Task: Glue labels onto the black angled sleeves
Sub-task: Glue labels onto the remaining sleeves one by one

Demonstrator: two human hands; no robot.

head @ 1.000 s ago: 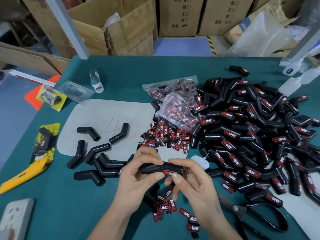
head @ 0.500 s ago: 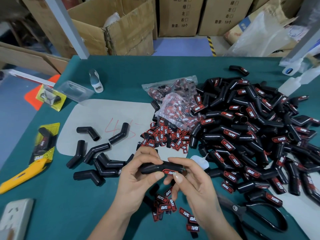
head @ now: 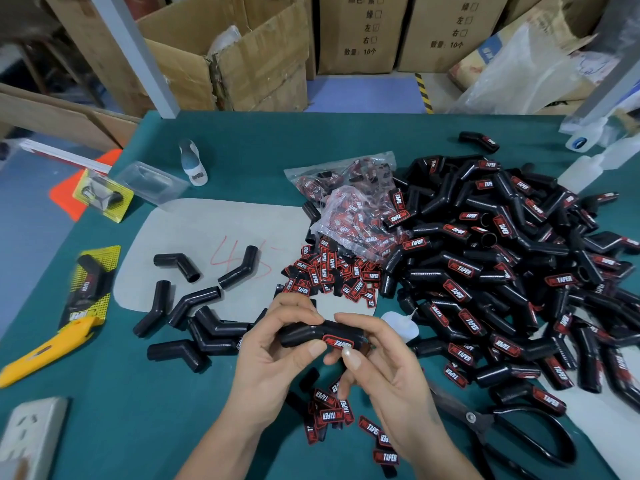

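Both hands (head: 332, 362) grip one labelled sleeve (head: 320, 333); clear bags (head: 349, 206) hold labels.

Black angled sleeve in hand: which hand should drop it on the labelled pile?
Right, probably. The right hand pinches the black angled sleeve at its red label, nearest the labelled pile; the left hand would cross over.

black sleeve (head: 304, 334), red-black label (head: 337, 341), teal table (head: 138, 410), yellow knife (head: 41, 351)
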